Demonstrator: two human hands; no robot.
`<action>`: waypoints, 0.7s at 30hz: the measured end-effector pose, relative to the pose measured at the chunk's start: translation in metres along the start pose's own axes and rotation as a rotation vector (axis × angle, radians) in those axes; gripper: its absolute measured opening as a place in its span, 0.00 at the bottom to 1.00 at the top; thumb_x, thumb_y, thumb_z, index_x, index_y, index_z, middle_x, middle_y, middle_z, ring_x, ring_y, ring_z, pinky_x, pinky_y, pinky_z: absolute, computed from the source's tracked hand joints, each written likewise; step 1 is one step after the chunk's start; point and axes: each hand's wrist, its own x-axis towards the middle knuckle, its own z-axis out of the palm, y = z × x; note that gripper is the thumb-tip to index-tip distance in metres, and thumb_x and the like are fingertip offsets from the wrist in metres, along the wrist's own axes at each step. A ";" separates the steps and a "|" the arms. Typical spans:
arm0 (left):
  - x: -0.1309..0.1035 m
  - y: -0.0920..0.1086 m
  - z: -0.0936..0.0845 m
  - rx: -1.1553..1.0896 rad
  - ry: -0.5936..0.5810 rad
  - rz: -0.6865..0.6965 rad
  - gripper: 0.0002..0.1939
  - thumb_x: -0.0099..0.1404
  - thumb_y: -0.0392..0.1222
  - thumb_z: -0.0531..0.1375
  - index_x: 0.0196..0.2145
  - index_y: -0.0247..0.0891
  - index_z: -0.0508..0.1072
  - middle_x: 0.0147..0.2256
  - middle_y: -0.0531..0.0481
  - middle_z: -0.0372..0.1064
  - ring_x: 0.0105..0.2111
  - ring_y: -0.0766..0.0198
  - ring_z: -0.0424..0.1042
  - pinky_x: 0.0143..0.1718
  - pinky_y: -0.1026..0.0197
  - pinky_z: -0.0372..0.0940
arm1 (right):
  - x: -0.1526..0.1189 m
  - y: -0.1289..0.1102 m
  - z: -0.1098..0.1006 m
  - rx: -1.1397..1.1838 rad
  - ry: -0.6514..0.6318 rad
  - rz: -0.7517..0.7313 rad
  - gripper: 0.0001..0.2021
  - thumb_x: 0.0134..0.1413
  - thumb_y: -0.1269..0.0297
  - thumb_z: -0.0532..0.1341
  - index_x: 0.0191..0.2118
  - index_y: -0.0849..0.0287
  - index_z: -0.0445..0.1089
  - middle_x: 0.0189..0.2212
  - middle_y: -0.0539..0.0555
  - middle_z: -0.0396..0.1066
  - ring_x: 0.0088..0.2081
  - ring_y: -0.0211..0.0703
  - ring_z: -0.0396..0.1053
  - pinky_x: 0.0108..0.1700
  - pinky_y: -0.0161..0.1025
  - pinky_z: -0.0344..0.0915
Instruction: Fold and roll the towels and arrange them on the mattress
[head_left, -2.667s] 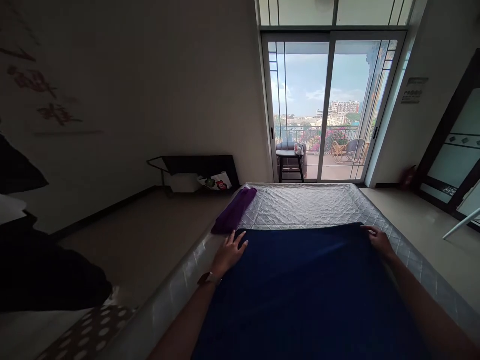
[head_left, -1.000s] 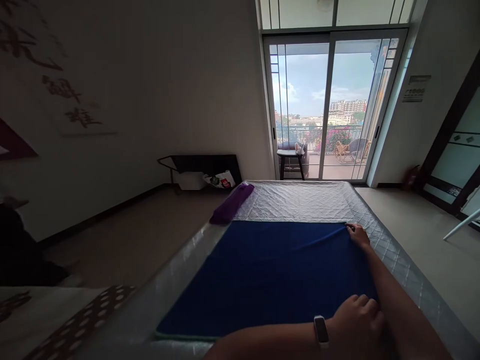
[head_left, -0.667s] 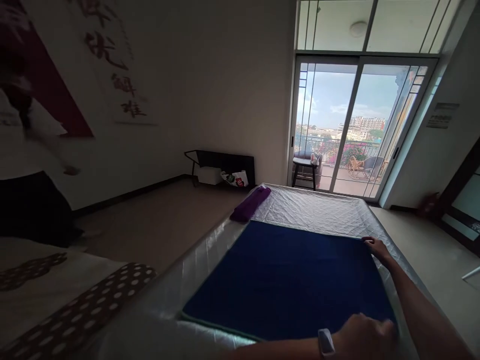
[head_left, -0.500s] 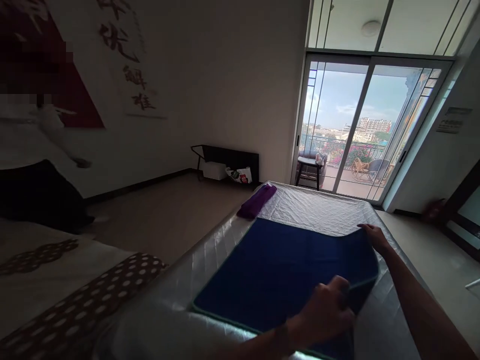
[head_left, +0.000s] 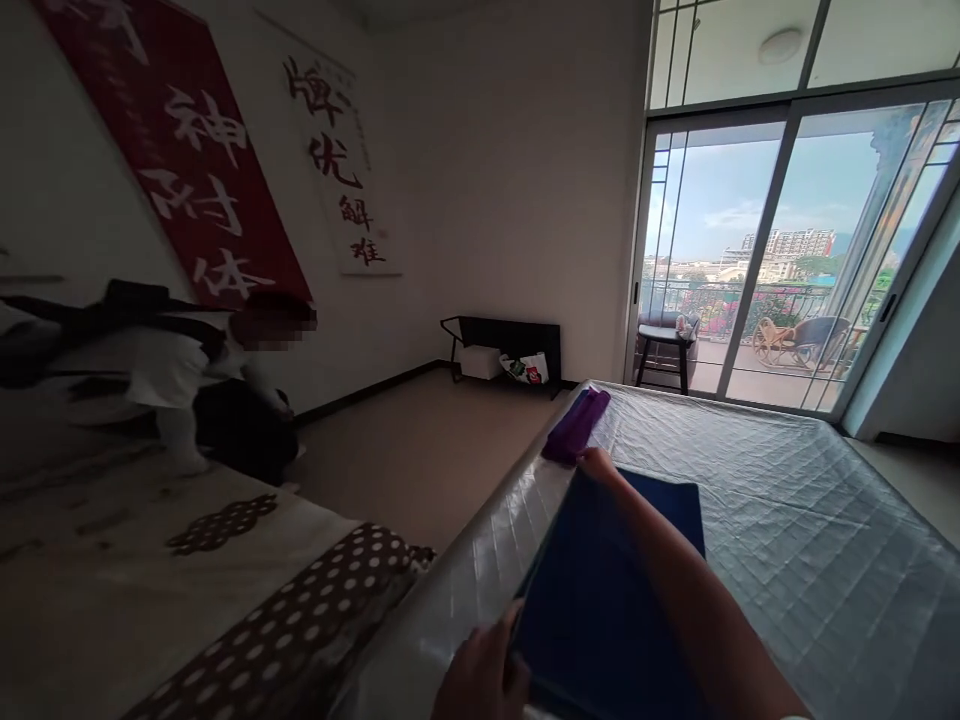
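A dark blue cloth [head_left: 600, 610] lies folded over on itself on a silver-grey quilted mattress [head_left: 817, 540]. At its near left edge my left hand [head_left: 484, 670] is closed, fingers curled round the border. My right hand [head_left: 598, 466] reaches across the cloth and pinches its far left corner; the forearm covers part of the fabric. Just beyond that corner lies a folded purple cloth [head_left: 576, 425], with a strip of blue along its left side.
On the left stands a bed with a brown polka-dot cover [head_left: 300, 600]; a person [head_left: 172, 370] bends over it. A dark bench [head_left: 510, 335] with a white box [head_left: 480, 362] beneath stands by the wall. Glass sliding doors [head_left: 716, 260] are at the back right.
Both hands have moved left, bringing the blue cloth's right edge over to its left edge, so it now lies doubled. The view has swung left, and the person has bent down over the bed.
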 end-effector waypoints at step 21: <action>0.041 -0.023 -0.053 -0.226 -0.534 -0.104 0.23 0.57 0.60 0.59 0.40 0.43 0.84 0.47 0.44 0.77 0.46 0.51 0.77 0.48 0.56 0.72 | -0.378 0.062 -0.134 -0.271 -0.245 -0.190 0.11 0.57 0.72 0.58 0.41 0.55 0.77 0.41 0.55 0.75 0.38 0.41 0.74 0.41 0.34 0.69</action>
